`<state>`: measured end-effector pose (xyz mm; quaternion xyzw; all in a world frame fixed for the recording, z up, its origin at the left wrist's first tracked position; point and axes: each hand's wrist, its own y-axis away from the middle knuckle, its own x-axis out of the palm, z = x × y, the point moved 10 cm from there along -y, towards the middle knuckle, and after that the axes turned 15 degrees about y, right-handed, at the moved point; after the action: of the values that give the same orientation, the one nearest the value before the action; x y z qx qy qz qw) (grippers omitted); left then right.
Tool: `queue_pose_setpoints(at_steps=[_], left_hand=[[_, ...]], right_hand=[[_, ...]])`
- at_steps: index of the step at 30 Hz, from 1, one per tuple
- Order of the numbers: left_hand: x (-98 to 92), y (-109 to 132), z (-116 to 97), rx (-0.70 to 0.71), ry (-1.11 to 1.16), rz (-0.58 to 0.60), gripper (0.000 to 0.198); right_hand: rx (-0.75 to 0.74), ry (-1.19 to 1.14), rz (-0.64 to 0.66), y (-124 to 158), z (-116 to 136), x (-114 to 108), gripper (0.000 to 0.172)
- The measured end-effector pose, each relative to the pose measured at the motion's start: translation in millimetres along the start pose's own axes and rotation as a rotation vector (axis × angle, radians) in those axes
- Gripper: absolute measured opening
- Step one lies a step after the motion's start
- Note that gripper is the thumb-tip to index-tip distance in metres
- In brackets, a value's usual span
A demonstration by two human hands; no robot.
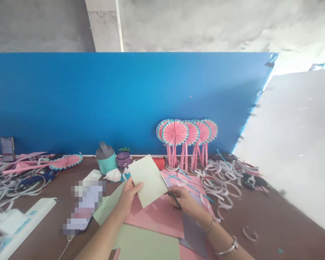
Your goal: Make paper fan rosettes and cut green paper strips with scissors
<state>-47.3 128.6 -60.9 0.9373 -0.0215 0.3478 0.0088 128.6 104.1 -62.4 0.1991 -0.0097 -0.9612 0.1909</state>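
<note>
My left hand [130, 195] grips the lower left edge of a pale cream sheet of paper [147, 178], thumb on top. A pair of scissors [174, 199] with dark handles is in my right hand [181, 198]. Its blades lie along the right edge of the cream sheet; whether they are apart is too small to tell. Beneath both hands are a pink sheet of paper [154, 218], a light green sheet [148, 243] and a grey-purple sheet [193, 231], overlapping on the brown table [276, 231].
Pink pleated paper fans [175, 133] stand against the blue partition [83, 97]. Curled paper strips [219, 184] are heaped at right. On the left are a teal cup [106, 160], a purple pot [124, 159], a phone [88, 206] with a cable and a white power strip [24, 229].
</note>
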Motion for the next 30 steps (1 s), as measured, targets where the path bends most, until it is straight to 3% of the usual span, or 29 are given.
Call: queue_pose_setpoints(at_steps=[8, 22, 30], left_hand=[[-0.1, 0.0, 0.4, 0.0, 0.01, 0.006, 0.065], [1.1, 0.7, 1.7, -0.011, -0.007, 0.006, 0.062], [-9.1, -1.3, 4.0, 0.004, 0.014, -0.084, 0.062]], right_hand=[[-0.024, -0.016, 0.004, -1.4, -1.4, 1.0, 0.025], [0.009, 0.031, -0.04, -0.8, -2.6, -2.1, 0.015], [0.009, 0.121, -0.004, -2.1, -3.2, 3.3, 0.016]])
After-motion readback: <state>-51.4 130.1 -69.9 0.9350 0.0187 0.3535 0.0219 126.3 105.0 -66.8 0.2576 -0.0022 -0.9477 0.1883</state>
